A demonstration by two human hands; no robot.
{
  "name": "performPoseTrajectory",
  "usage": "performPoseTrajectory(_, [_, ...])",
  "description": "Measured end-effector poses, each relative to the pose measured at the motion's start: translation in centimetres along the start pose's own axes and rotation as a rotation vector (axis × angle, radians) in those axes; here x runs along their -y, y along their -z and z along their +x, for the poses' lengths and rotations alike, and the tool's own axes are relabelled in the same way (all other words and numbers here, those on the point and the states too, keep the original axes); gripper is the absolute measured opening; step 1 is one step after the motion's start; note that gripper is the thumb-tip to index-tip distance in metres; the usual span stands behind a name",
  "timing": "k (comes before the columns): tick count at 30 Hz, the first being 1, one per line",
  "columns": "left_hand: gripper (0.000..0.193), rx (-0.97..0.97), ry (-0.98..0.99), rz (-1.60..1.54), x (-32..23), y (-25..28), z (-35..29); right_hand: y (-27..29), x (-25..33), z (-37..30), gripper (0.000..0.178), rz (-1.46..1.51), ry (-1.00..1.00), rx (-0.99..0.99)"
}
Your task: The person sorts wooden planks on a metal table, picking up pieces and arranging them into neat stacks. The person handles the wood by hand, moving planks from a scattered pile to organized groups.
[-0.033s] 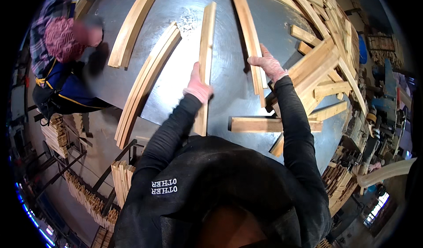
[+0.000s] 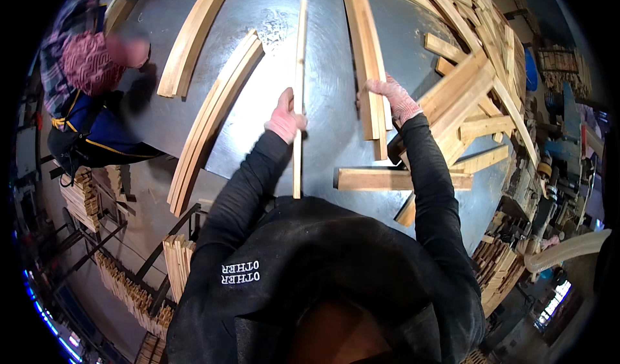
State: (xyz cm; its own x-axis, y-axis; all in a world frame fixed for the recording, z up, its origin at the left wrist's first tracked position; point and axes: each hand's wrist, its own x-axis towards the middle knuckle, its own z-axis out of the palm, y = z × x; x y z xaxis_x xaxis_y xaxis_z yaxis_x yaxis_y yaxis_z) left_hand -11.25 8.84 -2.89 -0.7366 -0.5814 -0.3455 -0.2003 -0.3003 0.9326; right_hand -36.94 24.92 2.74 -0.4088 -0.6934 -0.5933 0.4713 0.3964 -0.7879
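A long, thin wooden strip stands upright in the picture in front of me, showing its narrow edge. My left hand, in a pinkish glove, is closed round the strip's middle. To the right, my gloved right hand grips a bundle of wooden strips near its near end, thumb across the top and fingers down the right side. One strip of that bundle sticks out further toward me. Left of my left hand lies a group of strips side by side, reaching over the table edge.
Beneath everything is a grey metal table. A jumbled heap of wooden pieces covers its right side, with one board lying crosswise near me. Further left lie more strips. A co-worker in a pink knitted hat stands there.
The strip in my left hand has turned from showing its broad face to showing its narrow edge. The bundle under my right hand has tilted and shifted slightly.
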Motion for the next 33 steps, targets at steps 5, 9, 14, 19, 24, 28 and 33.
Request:
performPoseTrajectory(5, [0.052,0.417,0.263,-0.861,-4.1,-1.5,1.7,-5.5,-2.0,-4.7,0.067,0.803,-0.002,0.37])
performPoseTrajectory(9, [0.047,0.73,0.356,-1.057,-6.1,-2.5,1.1,-5.7,-5.1,-5.9,0.06,0.821,0.019,0.483])
performPoseTrajectory(14, [0.059,0.283,-0.106,0.389,-0.6,-2.8,4.4,-8.3,-6.2,-6.2,0.033,0.278,0.021,0.097])
performPoseTrajectory(19, [0.04,0.281,0.094,0.41,-3.3,-3.8,1.0,-6.9,-7.8,-7.0,0.05,0.631,-0.075,0.183])
performPoseTrajectory(24, [0.058,0.554,0.46,-0.844,-2.5,1.3,0.3,-8.0,-7.0,-6.6,0.062,0.968,-0.069,0.583])
performPoseTrajectory(28, [0.053,0.408,0.477,-0.878,-1.4,2.3,-1.3,-9.2,-7.7,-4.9,0.057,0.926,-0.103,0.508])
performPoseTrajectory(33, [0.033,0.012,-0.035,0.265,1.9,0.1,-0.4,-15.3,-8.8,-3.9,0.056,0.002,0.241,-0.088])
